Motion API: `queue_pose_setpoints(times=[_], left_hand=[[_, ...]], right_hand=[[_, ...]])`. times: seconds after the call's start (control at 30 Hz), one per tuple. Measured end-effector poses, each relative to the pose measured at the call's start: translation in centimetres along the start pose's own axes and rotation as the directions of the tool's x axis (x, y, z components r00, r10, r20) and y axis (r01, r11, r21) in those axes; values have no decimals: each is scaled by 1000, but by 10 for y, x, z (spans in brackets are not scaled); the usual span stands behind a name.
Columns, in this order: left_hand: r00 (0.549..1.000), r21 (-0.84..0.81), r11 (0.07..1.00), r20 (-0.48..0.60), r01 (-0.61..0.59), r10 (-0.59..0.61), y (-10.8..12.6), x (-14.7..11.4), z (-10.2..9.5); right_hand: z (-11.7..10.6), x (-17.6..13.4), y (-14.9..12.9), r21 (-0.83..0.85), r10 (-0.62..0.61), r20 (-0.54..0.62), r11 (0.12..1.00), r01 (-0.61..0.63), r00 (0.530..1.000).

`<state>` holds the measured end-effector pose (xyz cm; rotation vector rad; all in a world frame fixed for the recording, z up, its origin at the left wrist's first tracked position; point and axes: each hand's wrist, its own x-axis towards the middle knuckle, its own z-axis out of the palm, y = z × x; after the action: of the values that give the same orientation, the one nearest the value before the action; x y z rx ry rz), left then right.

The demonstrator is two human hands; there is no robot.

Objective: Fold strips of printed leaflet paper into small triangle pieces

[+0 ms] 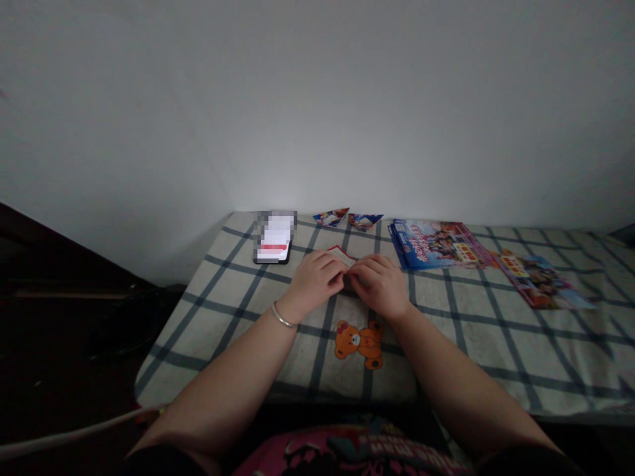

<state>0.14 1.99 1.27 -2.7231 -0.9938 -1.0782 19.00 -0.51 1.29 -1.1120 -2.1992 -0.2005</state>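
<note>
Between my hands, just above the checked tablecloth, is a small piece of printed paper [342,256] with a red edge and a pale face. My left hand [317,274] grips its left side with the fingers curled. On the other side, my right hand [380,281] pinches the paper near its right end. Much of the paper is hidden behind my fingers. Two small folded paper shapes, a left one [331,217] and a right one [366,221], lie beyond my hands near the wall.
A phone [274,238] with a lit, blurred screen lies to the left. To the right are a stack of printed leaflets [431,244] and more leaflets [543,281]. The checked tablecloth [461,330] bears a bear picture [358,344]. A white wall [317,106] borders the table's far side.
</note>
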Motion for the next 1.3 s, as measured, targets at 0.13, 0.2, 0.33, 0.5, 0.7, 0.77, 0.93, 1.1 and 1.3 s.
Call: queue_pose_setpoints(times=[0.13,0.2,0.33,0.5,0.7,0.77,0.93,1.1,1.3], left_hand=[[1000,54,999,6,1,-2,-2,0,-3],[999,65,997,13,30,-31,-4,0,-4],[993,22,995,67,100,-102,-8,-2,-5],[993,49,994,71,95,-98,-11,-2,-7],[994,114,990,69,78,-86,-15,-2,-13],[990,78,989,56,125,-130,-17,-3,-14],[968,-88,964,-13,250,-252,-16,-4,-12],[986,-75,983,33,167,-164,-12,-5,-9],[984,50,987,82,152,-155,-12,-4,-12]], right_hand=[[0,0,2,22,16,-3,1000,-16,1000],[0,-1,4,29,29,-17,999,-28,999],[-2,-2,8,45,44,-17,998,-43,999],[-3,-2,10,69,72,-21,995,-71,997],[-4,-3,15,97,116,-57,989,-111,992],[-4,-4,17,111,142,-68,985,-134,987],[-3,-4,20,130,171,-73,978,-160,983],[-1,-4,16,148,157,-56,978,-147,986],[-2,-4,15,131,131,-17,983,-128,991]])
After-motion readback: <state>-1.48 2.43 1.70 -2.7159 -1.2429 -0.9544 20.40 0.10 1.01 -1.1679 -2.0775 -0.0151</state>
